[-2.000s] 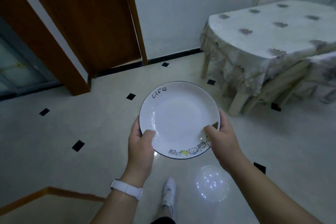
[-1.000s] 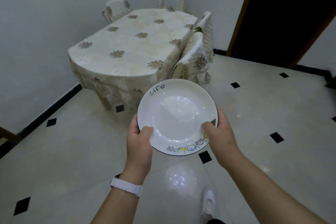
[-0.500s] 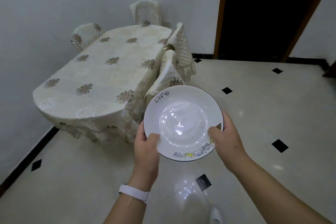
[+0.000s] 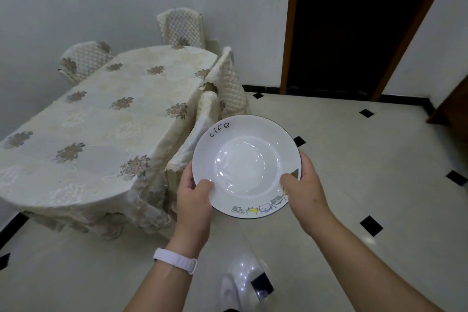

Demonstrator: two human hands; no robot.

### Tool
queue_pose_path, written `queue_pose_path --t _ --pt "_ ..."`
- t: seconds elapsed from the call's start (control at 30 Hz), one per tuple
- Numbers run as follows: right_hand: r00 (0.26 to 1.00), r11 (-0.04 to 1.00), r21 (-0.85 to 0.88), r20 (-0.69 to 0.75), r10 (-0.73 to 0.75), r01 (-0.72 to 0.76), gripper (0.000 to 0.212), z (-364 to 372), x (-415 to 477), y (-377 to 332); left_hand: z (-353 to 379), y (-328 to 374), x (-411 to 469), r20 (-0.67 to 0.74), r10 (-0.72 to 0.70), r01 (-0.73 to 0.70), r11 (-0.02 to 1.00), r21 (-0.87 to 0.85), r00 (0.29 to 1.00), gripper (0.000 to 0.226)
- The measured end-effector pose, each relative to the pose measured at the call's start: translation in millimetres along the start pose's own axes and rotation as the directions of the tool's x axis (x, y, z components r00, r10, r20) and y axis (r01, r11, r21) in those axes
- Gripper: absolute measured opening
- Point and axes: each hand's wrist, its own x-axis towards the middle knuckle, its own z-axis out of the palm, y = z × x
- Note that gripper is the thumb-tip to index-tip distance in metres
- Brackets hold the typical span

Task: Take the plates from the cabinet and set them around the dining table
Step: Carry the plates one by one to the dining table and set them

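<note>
I hold a white plate [image 4: 247,166] with a thin dark rim, the word "Life" and small cartoon cats on its edge, flat in front of me above the floor. My left hand [image 4: 193,199] grips its left rim, thumb on top. My right hand [image 4: 305,189] grips the right rim the same way. The dining table [image 4: 101,129], covered with a cream flowered cloth, stands to the left, its near corner just left of the plate. No plate lies on the table.
Chairs with quilted covers surround the table: two on its right side [image 4: 228,83], one at the far end [image 4: 181,28], one at the far left [image 4: 82,59]. A dark open doorway [image 4: 354,25] is ahead on the right. Tiled floor [image 4: 367,185] spreads right.
The view has swung from the wooden door round to the table, which has drawn closer and shifted left. Both hands keep the same hold on the plate.
</note>
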Motion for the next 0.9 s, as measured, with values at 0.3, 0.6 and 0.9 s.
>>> queue_pose_path --t 0.3,0.6,0.9 --pt "0.997 0.996 -0.052 -0.045 0.064 -0.067 0.06 54 112 6 1 -23 136 0.057 -0.064 0.067 0.996 -0.054 0.996 0.058" --pt "0.996 0.995 -0.09 -0.09 0.02 -0.028 0.057 125 243 -35 1 -2 298 0.114 -0.046 0.054 0.996 -0.073 0.992 0.059" --pt "0.986 0.998 -0.052 -0.169 0.012 -0.021 0.062 134 324 -41 38 3 382 0.197 -0.029 0.042 0.997 -0.063 0.98 0.059"
